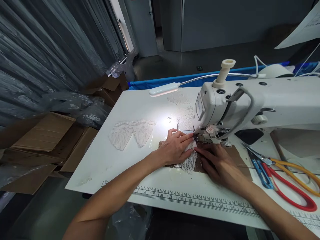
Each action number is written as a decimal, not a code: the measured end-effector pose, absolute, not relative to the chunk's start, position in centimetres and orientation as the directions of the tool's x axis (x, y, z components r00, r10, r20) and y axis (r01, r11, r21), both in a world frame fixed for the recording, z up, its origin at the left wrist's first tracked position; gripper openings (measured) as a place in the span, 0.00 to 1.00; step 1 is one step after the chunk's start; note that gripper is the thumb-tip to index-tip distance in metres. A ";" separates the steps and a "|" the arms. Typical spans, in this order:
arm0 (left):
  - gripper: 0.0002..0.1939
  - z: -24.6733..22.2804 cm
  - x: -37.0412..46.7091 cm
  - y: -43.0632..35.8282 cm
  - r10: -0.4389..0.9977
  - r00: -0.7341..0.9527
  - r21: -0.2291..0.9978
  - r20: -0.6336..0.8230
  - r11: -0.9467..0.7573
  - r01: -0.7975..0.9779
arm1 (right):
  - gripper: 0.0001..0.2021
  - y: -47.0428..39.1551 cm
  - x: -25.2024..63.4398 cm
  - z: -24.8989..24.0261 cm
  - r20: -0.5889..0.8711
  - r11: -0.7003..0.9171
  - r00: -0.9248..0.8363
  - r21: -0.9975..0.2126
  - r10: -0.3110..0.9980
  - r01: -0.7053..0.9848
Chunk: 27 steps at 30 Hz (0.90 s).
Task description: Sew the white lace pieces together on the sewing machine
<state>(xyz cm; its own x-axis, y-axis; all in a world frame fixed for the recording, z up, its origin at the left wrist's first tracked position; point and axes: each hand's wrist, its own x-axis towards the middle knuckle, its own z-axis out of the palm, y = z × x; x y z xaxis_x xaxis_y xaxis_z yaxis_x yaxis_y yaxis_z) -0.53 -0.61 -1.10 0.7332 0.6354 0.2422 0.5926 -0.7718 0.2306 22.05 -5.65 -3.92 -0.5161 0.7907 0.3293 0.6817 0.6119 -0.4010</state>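
White lace piece point(188, 164): one, on the desk point(105, 160), its near end in front of the sewing machine point(252, 103) and between the two hands; its far part runs toward the needle area point(197, 136).

Head view. Left hand point(175, 148): palm down, fingers extended, thumb apart from the index finger; fingertips on the lace just beside the needle area. Right hand point(221, 164): palm down, index fingertip at the lace's right edge, thumb apart below it; other fingers partly hidden near the machine.

Brown sheet point(233, 156): lying on the desk, partly under the right hand. Pale flower ornament point(211, 129): on the front of the machine head. Joined pair of lace panels point(121, 135): lying flat on the desk, left of the left hand. Further lace point(185, 115): beyond the left hand, partly hidden by the machine. Lamp point(163, 90): white, on a flexible neck, over the desk's far part. Printed ruler point(190, 200): along the near edge. Scissors, orange-handled point(295, 166) and red-handled point(291, 192), with a blue tool point(261, 173): grouped right of the right hand. Cardboard boxes point(47, 133): left of the desk, open.
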 end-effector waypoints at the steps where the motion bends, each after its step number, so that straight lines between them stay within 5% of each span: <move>1: 0.20 -1.1 -0.5 -0.6 0.637 0.732 0.228 0.241 -0.771 0.595 | 0.21 -5.7 22.0 -3.9 0.334 0.615 -0.518 -0.395 0.788 0.682; 19: 0.16 -1.0 -0.1 -1.2 0.590 0.750 0.032 0.299 -0.792 0.610 | 0.20 -5.5 22.4 -4.0 0.320 0.612 -0.522 -0.430 0.791 0.664; 27: 0.16 -1.5 -0.2 -1.2 0.575 0.737 0.047 0.354 -0.799 0.600 | 0.19 -5.7 22.2 -3.8 0.313 0.602 -0.515 -0.434 0.798 0.670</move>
